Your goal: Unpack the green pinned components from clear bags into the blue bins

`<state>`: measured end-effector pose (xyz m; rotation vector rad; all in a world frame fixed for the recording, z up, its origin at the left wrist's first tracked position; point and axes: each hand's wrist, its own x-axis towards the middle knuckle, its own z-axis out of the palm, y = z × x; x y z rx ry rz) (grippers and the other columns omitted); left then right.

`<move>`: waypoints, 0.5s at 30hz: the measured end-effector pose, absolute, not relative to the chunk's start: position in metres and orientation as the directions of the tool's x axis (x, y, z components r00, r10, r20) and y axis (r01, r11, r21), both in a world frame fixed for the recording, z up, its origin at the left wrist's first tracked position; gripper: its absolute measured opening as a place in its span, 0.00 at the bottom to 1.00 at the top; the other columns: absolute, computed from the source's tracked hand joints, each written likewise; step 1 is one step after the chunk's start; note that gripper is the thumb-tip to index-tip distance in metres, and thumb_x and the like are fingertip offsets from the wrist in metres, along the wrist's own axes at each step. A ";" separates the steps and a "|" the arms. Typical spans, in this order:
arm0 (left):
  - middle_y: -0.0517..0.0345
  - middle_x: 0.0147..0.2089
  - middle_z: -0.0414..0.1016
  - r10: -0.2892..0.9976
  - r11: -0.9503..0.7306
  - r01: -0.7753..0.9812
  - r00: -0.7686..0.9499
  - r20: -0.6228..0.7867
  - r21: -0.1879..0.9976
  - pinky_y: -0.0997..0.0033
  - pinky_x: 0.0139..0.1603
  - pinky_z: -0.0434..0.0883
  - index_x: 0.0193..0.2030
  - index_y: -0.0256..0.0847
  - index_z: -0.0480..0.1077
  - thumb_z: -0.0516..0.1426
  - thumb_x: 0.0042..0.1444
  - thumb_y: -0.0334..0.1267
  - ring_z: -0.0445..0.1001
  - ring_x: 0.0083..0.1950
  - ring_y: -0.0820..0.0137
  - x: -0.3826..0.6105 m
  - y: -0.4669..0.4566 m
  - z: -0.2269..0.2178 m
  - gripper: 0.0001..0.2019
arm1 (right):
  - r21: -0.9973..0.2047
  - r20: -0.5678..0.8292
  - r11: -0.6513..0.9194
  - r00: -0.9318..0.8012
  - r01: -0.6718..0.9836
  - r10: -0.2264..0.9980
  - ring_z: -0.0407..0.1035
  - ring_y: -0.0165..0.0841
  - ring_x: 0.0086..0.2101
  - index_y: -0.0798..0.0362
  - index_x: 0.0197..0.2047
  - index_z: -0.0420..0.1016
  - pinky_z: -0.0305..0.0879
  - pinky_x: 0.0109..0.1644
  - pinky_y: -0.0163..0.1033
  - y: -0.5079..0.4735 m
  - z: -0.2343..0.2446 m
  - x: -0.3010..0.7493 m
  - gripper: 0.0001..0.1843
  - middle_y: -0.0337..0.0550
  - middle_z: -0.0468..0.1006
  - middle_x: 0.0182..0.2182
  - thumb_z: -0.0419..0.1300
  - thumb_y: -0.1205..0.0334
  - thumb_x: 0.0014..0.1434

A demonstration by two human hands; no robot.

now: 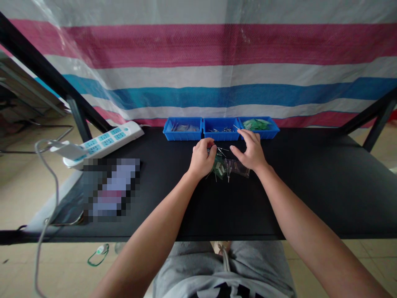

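Observation:
My left hand (202, 157) is curled at the left of a small pile on the black table, thumb and fingers close together; what they hold, if anything, is hidden. My right hand (250, 150) hovers just right of the pile, thumb and index finger apart, its fingertips near the front of the middle blue bin (221, 136). A thin metal piece (236, 127) shows at its index fingertip; whether it touches is unclear. In the pile lie a green bag (219, 169) with pale pieces, a clear bag (241, 168) and several loose metal screws or pins (228, 178).
The left blue bin (182, 136) holds clear bags, the right blue bin (269, 133) green ones. A white power strip (104, 142) with a plugged-in charger and cable lies at left, near a blurred-out phone (114, 190). Black frame bars flank the table; a striped sheet hangs behind.

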<state>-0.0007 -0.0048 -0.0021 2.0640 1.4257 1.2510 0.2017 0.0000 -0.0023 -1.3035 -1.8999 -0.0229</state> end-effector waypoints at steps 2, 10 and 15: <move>0.50 0.44 0.77 0.878 -0.441 0.591 0.126 0.462 0.676 0.63 0.50 0.69 0.48 0.39 0.68 0.52 0.61 0.36 0.74 0.46 0.65 -0.001 -0.005 -0.003 0.10 | -0.351 0.602 0.424 -0.146 0.835 0.785 0.60 0.51 0.57 0.55 0.63 0.63 0.57 0.60 0.57 0.006 -0.006 0.203 0.33 0.56 0.67 0.59 0.56 0.47 0.59; 0.50 0.45 0.77 0.877 -0.459 0.585 0.176 0.447 0.669 0.63 0.50 0.70 0.49 0.39 0.67 0.51 0.61 0.35 0.75 0.47 0.65 -0.003 -0.002 -0.006 0.11 | -0.309 0.444 0.310 -0.151 0.899 0.883 0.58 0.56 0.55 0.52 0.69 0.54 0.56 0.56 0.62 0.010 -0.016 0.202 0.39 0.55 0.55 0.68 0.53 0.41 0.60; 0.49 0.44 0.77 0.877 -0.461 0.594 0.192 0.441 0.659 0.63 0.49 0.70 0.49 0.38 0.68 0.51 0.61 0.35 0.75 0.47 0.64 -0.002 -0.002 -0.007 0.11 | -0.354 0.419 0.325 -0.162 0.877 0.893 0.55 0.56 0.58 0.53 0.69 0.53 0.55 0.58 0.62 0.010 -0.016 0.201 0.40 0.57 0.54 0.68 0.54 0.43 0.60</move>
